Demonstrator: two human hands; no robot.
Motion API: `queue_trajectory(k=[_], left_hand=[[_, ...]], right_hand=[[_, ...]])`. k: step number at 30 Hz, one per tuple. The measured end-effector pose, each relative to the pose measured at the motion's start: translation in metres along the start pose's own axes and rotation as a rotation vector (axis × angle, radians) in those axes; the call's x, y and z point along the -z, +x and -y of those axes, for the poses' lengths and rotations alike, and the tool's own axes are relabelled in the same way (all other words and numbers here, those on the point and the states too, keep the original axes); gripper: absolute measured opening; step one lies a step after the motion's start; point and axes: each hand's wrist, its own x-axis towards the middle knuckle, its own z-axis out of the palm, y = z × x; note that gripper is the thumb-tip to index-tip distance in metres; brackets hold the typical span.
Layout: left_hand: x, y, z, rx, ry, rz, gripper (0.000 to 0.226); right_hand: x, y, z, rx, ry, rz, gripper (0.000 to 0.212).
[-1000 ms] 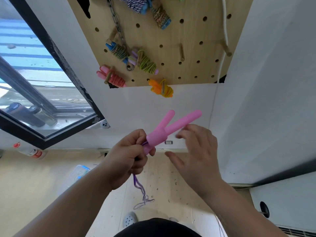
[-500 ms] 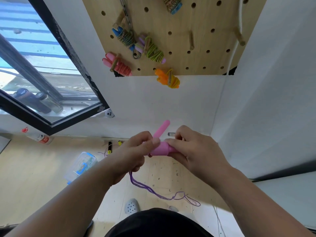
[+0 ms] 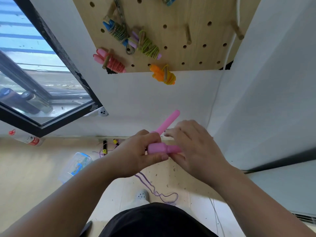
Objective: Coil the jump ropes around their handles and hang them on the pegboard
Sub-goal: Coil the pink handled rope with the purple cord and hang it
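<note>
Looking at the pink handles (image 3: 162,149), what is different from a second ago?

They stood together in a V, held by the left hand (image 3: 136,152) alone, with the right hand (image 3: 198,147) spread open beside them. Now they are apart: one lies crosswise between both hands, and the other points up toward the wall (image 3: 153,96).

And the grip?

The left fingers and thumb are curled round the thick end of the crosswise handle. The right thumb and fingers pinch its thin end. I cannot tell which hand holds the upright one, because its base is hidden.

Where is the cord?

The purple rope (image 3: 148,183) hangs from under the left hand and trails in loops on the floor (image 3: 34,168), near a grey shoe (image 3: 141,195). I see none of it wound on the handles, so I judge the coiling is only starting. Hanging comes after that.

Room on the pegboard (image 3: 171,16)?

Several coiled ropes (image 3: 112,62) hang there already, and bare wooden pegs (image 3: 188,35) stick out to their right.

Any writing to read?

A bottle (image 3: 25,139) lying by the wall has a red label, but it is too small and blurred to read. Nothing else carries legible text.
</note>
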Motion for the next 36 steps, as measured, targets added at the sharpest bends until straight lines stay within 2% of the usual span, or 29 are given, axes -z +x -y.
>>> queue_trajectory(k=[2, 4, 6, 9, 11, 14, 17, 19, 21, 22, 24, 27, 29, 34, 36], left_hand=[[0.007, 0.003, 0.002, -0.024, 0.068, 0.090, 0.041], [0.012, 0.007, 0.009, -0.067, 0.108, 0.125, 0.040], [0.016, 0.012, 0.019, -0.122, 0.089, 0.119, 0.040], [0.025, 0.018, 0.039, -0.177, -0.066, 0.071, 0.033], [0.032, 0.019, 0.051, -0.154, -0.116, -0.001, 0.032], [0.037, 0.019, 0.068, -0.083, -0.037, -0.226, 0.040], [0.038, 0.012, 0.083, 0.067, -0.161, -0.484, 0.042], [0.038, 0.007, 0.092, 0.213, -0.439, -0.433, 0.040], [0.040, 0.005, 0.097, 0.299, -0.834, -0.196, 0.056], [0.040, 0.005, 0.096, 0.297, -0.971, -0.083, 0.063], [0.040, 0.011, 0.094, 0.256, -1.109, 0.008, 0.055], [0.046, 0.028, 0.092, 0.318, -1.249, -0.109, 0.029], [0.051, 0.038, 0.094, 0.379, -1.326, -0.193, 0.017], [0.063, 0.042, 0.109, 0.374, -1.410, -0.175, 0.014], [0.066, 0.041, 0.116, 0.397, -1.440, -0.169, 0.028]], right_hand=[[-0.009, 0.005, 0.001, -0.053, -0.124, 0.113, 0.075], [-0.013, 0.015, 0.002, -0.108, -0.201, 0.346, 0.089], [-0.018, 0.027, 0.001, -0.159, -0.181, 0.538, 0.078], [-0.022, 0.043, 0.009, -0.258, -0.114, 0.604, 0.033], [-0.030, 0.051, 0.017, -0.365, -0.082, 0.640, 0.027], [-0.050, 0.058, 0.027, -0.499, -0.095, 0.594, 0.029], [-0.068, 0.069, 0.037, -0.641, -0.084, 0.493, 0.025], [-0.080, 0.078, 0.045, -0.718, -0.104, 0.450, 0.031], [-0.091, 0.088, 0.055, -0.776, -0.120, 0.420, 0.038], [-0.096, 0.094, 0.061, -0.798, -0.119, 0.414, 0.040], [-0.106, 0.108, 0.072, -0.820, -0.066, 0.405, 0.038], [-0.115, 0.127, 0.095, -0.815, 0.041, 0.414, 0.030], [-0.118, 0.132, 0.104, -0.789, 0.070, 0.353, 0.035], [-0.119, 0.134, 0.108, -0.675, 0.026, 0.366, 0.043], [-0.124, 0.137, 0.110, -0.630, 0.005, 0.450, 0.056]])
